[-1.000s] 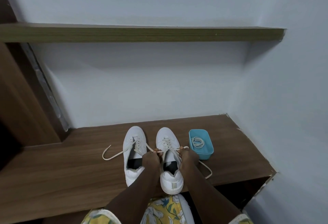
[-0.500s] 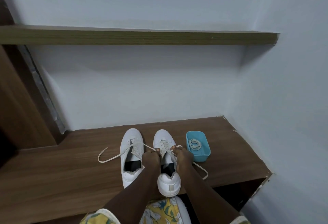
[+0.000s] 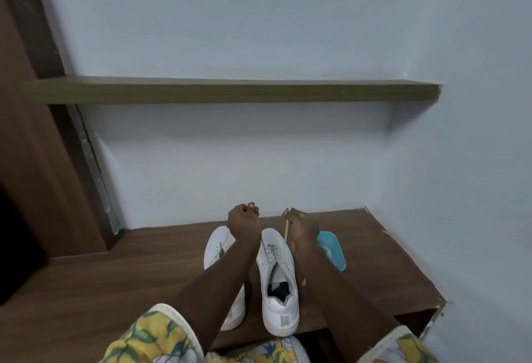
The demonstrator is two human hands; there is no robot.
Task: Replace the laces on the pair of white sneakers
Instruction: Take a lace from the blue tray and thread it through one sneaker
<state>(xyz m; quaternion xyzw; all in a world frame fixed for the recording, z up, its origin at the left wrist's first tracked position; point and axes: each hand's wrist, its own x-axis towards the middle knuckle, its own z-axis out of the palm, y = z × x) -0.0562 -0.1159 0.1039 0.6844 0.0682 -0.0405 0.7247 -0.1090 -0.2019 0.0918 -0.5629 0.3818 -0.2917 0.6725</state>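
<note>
A pale wall [image 3: 259,23] backs a wooden bench [image 3: 86,276] with a long upper shelf [image 3: 230,92] above it; bare wood runs wide to the left of the shoes and in a narrower strip to the right. Two white sneakers stand side by side, toes to the wall, the left sneaker [image 3: 217,247] partly under a forearm, the right sneaker [image 3: 277,282] with its heel at the bench's front edge. A blue tub [image 3: 334,250] just right of them holds a coiled lace [image 3: 326,251], half hidden by the other forearm. The left hand [image 3: 244,220] is raised with its fingers curled tight, though what it holds cannot be made out; the right hand [image 3: 300,223] pinches a tan lace [image 3: 286,230] drawn taut up from the right sneaker.
</note>
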